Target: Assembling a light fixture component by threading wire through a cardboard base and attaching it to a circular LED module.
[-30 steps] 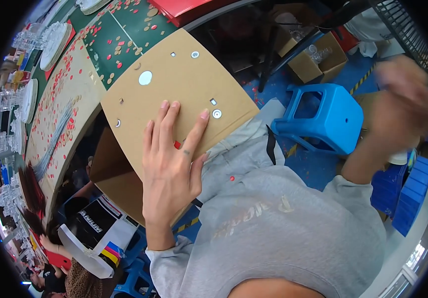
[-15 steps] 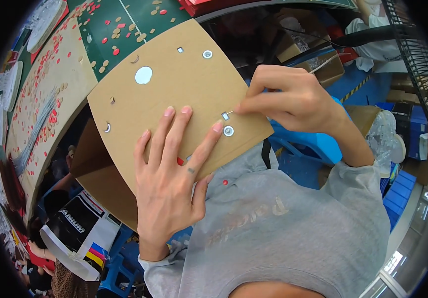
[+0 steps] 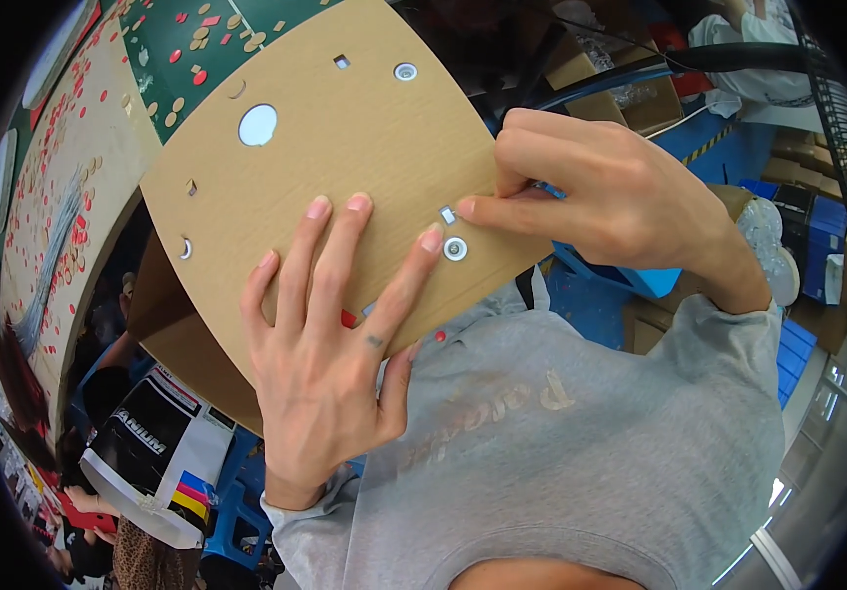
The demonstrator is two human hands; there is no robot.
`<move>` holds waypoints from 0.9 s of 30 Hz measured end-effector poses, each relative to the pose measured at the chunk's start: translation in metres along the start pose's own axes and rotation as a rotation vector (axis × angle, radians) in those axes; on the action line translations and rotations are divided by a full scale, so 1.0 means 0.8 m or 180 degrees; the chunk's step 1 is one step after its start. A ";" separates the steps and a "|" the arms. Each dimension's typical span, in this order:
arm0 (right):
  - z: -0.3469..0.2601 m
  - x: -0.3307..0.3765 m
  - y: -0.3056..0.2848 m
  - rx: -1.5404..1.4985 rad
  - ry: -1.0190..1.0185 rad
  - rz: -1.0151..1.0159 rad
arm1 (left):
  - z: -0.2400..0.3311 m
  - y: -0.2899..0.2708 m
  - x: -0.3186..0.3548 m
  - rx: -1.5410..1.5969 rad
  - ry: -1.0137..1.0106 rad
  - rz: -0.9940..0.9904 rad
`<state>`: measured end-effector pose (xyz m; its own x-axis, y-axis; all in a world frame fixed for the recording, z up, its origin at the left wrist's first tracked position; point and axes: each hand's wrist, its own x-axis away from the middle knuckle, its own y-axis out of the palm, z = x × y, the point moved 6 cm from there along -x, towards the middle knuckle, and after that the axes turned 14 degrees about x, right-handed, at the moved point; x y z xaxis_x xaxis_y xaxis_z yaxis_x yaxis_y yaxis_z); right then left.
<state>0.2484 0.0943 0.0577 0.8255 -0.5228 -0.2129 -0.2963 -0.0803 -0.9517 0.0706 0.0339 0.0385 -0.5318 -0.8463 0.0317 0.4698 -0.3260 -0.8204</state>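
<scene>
A brown cardboard panel (image 3: 295,187) with punched holes lies tilted in front of me. My left hand (image 3: 325,334) rests on it, open, with its fingers spread. My right hand (image 3: 590,192) is closed in a pinch, thumb tip at the panel's right side beside a small rectangular hole (image 3: 447,214). What the pinch holds, if anything, is hidden. Just below that hole sits a round metal eyelet (image 3: 455,248); another eyelet (image 3: 405,72) is near the top corner. A large round hole (image 3: 257,125) and small curved slots (image 3: 186,248) are farther left.
Red and brown cut-out bits (image 3: 200,77) are scattered on the green and tan table at the far left. A brown carton (image 3: 177,324) stands below the panel's left edge. A black and white bucket (image 3: 143,442) is at lower left, and a blue stool (image 3: 630,275) is at right.
The panel and both hands sit slightly higher and farther left in the view. A thin pale tip, seen earlier between my right fingertips and the small hole, no longer shows.
</scene>
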 end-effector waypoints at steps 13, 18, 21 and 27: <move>0.006 0.001 0.001 0.0070 -0.0417 0.0242 | -0.006 -0.001 0.002 -0.0018 0.0036 0.0007; 0.004 -0.002 0.000 0.0144 -0.0562 0.0110 | -0.003 -0.005 -0.002 -0.0014 0.0042 0.0020; -0.004 0.000 0.001 0.0183 -0.0664 0.0007 | 0.001 -0.006 -0.001 0.0260 -0.0070 -0.0093; 0.003 0.010 -0.003 0.0380 -0.0744 0.0061 | 0.000 -0.003 0.003 0.0320 -0.0074 0.0019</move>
<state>0.2567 0.0923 0.0575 0.9130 -0.3118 -0.2632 -0.2655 0.0358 -0.9635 0.0684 0.0325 0.0406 -0.5128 -0.8575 0.0412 0.5419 -0.3606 -0.7592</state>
